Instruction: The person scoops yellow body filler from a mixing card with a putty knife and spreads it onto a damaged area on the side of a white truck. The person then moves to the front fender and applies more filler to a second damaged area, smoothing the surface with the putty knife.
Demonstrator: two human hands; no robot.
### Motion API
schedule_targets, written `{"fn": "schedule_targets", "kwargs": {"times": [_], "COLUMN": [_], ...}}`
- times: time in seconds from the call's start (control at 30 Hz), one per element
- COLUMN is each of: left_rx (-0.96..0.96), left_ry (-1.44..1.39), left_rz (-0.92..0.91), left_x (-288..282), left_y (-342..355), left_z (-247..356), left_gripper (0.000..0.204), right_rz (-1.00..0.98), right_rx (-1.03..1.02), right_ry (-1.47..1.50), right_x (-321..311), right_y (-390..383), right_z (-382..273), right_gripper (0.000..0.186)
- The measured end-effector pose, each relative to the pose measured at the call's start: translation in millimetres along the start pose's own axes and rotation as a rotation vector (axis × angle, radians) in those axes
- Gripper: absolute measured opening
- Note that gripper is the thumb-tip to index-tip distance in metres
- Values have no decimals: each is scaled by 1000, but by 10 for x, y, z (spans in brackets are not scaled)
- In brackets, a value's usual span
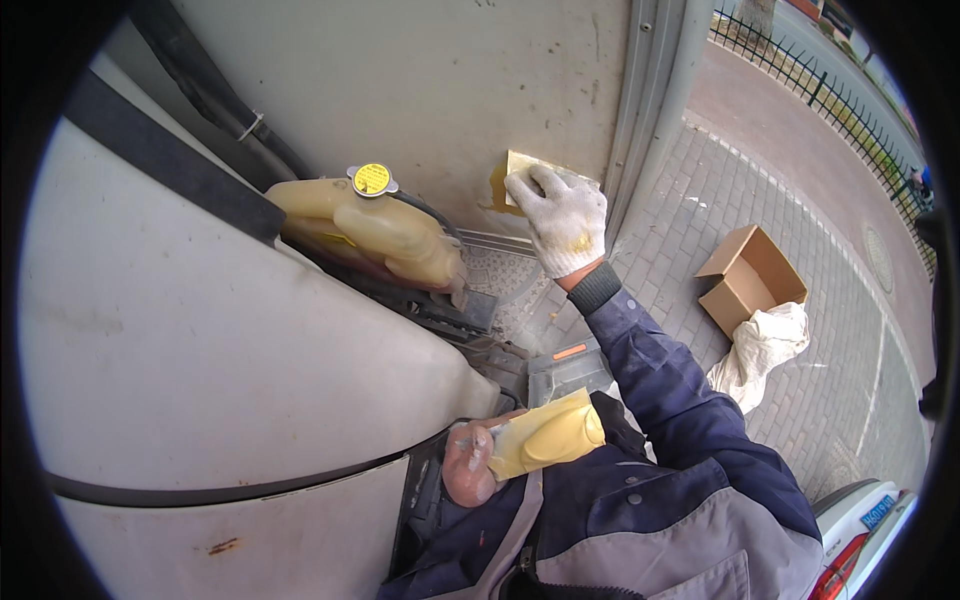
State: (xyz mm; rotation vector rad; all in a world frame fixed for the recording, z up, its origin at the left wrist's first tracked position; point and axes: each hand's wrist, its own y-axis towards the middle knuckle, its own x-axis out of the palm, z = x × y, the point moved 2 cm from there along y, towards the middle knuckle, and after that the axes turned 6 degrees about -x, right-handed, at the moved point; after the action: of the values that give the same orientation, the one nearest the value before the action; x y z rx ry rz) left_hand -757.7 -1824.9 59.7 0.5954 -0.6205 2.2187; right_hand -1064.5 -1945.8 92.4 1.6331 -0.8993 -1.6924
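Yellow board (pixel 547 436) juts right from the gripping left hand (pixel 469 466); the right hand (pixel 562 218) holds a pale spreader (pixel 517 161) near the lower right corner of the panel (pixel 430 90)

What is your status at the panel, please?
Right hand gripping pale flat scraper at panel. Left hand holding yellow-smeared board. Brownish-yellow patch beside scraper. Tank left, apart from right hand.

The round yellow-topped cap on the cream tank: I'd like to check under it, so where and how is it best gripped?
Probably by the two metal tabs, pinched between thumb and finger, coming from the camera's side. The tabs jut out from opposite edges of the cap, whose round top faces the camera uncovered, with the cream tank behind it.
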Motion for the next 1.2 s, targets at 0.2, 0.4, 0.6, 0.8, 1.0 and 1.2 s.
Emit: {"fn": "schedule_targets", "kwargs": {"times": [0.2,0.4,0.6,0.8,1.0,1.2], "left_rx": [1,38,127,-6,-55,54], "left_ry": [34,6,-1,39,128,-39], "left_rz": [-37,-54,-10,8,17,182], "left_x": [-58,-86,-80,-91,-98,-61], "left_y": [36,63,53,30,20,90], "left_z": [-62,-96,-124,-85,-74,-205], "left_gripper": [62,57,54,58,71,65], "right_rz": [-21,-58,-97,-329,-359,-92], "right_rx": [-20,-9,-75,-105,26,1236], "right_ry": [19,65,132,111,364,1301], "right_x": [145,323,598,835,546,-36], "right_y": [-210,-442,-832,-1153,-1212,-1490], "right_z": [99,142,213,141,-64,-225], "right_gripper": [27,26,26,31,36,43]}}
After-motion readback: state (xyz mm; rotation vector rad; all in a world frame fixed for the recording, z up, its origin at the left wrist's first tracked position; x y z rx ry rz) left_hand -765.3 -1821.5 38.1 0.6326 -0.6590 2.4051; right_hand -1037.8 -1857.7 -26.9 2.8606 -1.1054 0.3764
